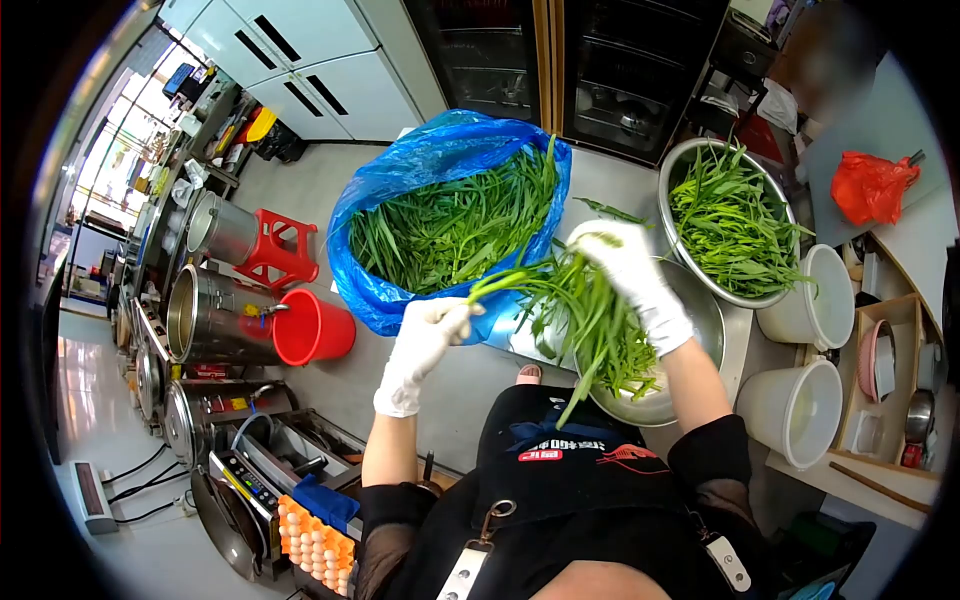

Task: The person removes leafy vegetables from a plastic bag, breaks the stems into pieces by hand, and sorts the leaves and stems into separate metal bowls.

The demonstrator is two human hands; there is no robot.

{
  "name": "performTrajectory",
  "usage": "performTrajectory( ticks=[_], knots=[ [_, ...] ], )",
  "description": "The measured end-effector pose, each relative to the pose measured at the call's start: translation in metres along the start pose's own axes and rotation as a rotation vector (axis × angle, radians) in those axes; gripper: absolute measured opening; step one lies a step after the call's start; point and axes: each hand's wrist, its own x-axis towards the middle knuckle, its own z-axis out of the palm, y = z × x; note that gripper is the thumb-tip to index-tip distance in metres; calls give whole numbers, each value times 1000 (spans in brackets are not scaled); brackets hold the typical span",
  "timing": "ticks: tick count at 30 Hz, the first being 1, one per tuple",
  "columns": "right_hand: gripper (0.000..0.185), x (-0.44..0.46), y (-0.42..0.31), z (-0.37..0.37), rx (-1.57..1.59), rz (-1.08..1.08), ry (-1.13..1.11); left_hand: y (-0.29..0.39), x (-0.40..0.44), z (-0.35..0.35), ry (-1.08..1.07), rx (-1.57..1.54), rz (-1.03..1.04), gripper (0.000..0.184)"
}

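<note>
My left hand [430, 345], in a white glove, is closed on the stem ends of a bunch of long-leaved greens [600, 330] that look like water spinach. My right hand [622, 265], gloved too, grips the same bunch farther along, fingers partly hidden by leaves. The bunch hangs over a steel bowl [705, 320], which has some leaves inside. Just beyond my hands, a blue plastic bag [350, 225] stands wide, full of the same greens. A second steel basin [668, 180], heaped with greens, sits at the right.
Two white buckets [835, 300] [795, 415] stand at the right, near a red plastic bag [870, 190] on a counter. To the left are a red bucket [315, 328], a red stool [285, 250] and large steel pots [225, 320]. An egg tray [315, 545] is at lower left.
</note>
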Motion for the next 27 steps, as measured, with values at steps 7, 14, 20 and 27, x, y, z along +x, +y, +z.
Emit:
performTrajectory(
  ticks=[7, 14, 20, 27],
  knots=[
    [15, -6, -42, -11, -523, -423, 149, 10, -1, 13, 37, 31, -28, 28],
    [32, -28, -39, 58, -1078, -796, -169, 20, -2, 42, -31, 29, 4, 25],
    [23, -39, -27, 52, -1121, -858, -167, 14, -1, 46, -163, -11, 6, 26],
    [20, -65, -29, 10, -589, -715, -67, 30, 5, 59, -374, -65, 113, 25]
  ],
)
